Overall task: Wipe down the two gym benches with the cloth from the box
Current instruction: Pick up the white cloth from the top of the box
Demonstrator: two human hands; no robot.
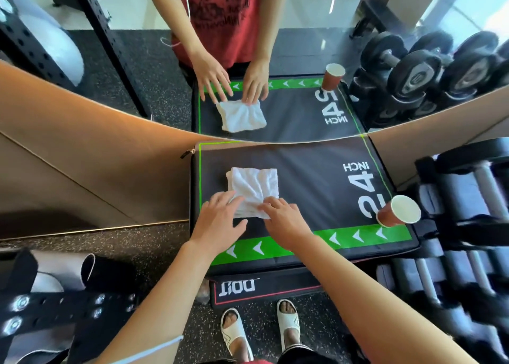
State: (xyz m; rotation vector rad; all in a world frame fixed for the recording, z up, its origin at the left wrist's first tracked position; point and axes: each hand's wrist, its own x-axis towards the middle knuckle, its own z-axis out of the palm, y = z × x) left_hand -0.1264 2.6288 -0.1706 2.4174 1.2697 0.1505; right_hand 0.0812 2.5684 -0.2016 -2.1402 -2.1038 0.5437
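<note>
On the "24 INCH" box (316, 198), both flat hands, left hand (220, 220) and right hand (283, 220), press the white cloth (253, 187)

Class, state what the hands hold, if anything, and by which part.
The left hand and right hand rest on the folded white cloth at its near edge; neither clearly grips it.

Bare forearms; white slide sandals (288, 325); red shirt (257, 361) at frame bottom.
</note>
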